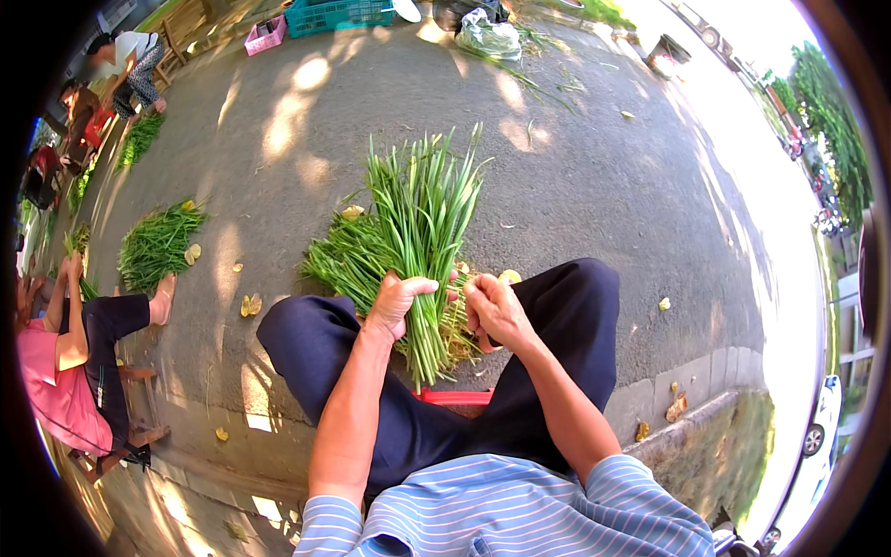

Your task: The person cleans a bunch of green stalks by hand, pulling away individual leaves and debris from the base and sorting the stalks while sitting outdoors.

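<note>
My left hand [397, 303] is wrapped round a thick bunch of garlic chives [423, 209], long green leaves pointing away from me and pale stems toward my lap. Just right of the stems, my right hand [502, 312] is closed with its fingers curled in; whatever it pinches is hidden. Beneath and left of the bunch lies a loose pile of chives [345, 257] on the pavement. Yellowish stem ends and scraps [461, 345] show between my knees. Part of a red plastic edge [455, 397] is visible below the stems.
At left, a seated person in a pink top [72, 385] handles greens beside another chive heap [160, 246]. More people [125, 70] work at the far left. A teal crate [339, 16], pink basket [265, 35], clear plastic bag [489, 37] and dark bucket [667, 58] stand far ahead.
</note>
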A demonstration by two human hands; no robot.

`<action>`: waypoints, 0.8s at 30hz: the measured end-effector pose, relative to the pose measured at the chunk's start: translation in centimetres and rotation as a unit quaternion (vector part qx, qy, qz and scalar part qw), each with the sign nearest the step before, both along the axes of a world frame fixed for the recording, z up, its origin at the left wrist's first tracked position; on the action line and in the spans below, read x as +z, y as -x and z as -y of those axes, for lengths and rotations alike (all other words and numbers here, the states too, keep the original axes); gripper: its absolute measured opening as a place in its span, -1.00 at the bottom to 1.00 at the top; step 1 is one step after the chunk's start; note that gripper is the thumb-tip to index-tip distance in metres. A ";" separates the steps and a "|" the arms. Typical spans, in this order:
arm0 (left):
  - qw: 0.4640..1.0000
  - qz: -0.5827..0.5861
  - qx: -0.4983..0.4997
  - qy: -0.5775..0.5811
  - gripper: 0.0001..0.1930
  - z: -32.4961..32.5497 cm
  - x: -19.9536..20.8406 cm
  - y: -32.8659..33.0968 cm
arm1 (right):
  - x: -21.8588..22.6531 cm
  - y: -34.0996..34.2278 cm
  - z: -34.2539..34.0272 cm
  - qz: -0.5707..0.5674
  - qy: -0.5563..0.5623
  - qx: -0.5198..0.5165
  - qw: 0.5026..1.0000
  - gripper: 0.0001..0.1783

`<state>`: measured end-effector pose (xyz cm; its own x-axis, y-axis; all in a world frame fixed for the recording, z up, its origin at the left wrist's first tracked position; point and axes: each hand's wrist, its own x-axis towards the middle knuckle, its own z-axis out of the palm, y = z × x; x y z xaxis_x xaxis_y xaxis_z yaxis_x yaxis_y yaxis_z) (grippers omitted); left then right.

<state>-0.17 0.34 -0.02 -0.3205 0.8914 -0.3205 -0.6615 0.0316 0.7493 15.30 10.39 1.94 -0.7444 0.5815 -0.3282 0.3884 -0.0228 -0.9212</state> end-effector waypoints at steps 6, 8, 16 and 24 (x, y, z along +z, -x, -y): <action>1.000 -0.011 0.003 0.004 -0.60 0.0 0.1 -0.1 | -0.3 0.2 0.2 -0.025 -0.214 -0.016 0.976 -0.81; 1.000 -0.022 -0.003 0.023 -0.62 0.0 0.3 -0.3 | 0.4 1.1 -0.2 -0.085 -0.256 -0.038 0.962 -0.83; 0.997 -0.074 -0.021 0.029 -0.57 -0.1 -0.5 -0.6 | 0.2 3.9 -0.4 -0.067 -0.379 -0.029 0.923 -0.76; 0.994 -0.100 -0.031 0.038 -0.55 -0.3 0.6 -1.1 | -1.4 3.8 -0.6 -0.020 -0.341 -0.071 0.937 -0.78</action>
<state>0.90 0.60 0.54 -0.3295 0.8874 -0.3224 -0.4944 0.1288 0.8597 11.55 10.96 0.56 -0.6470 0.7405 0.1816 0.3918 0.5273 -0.7539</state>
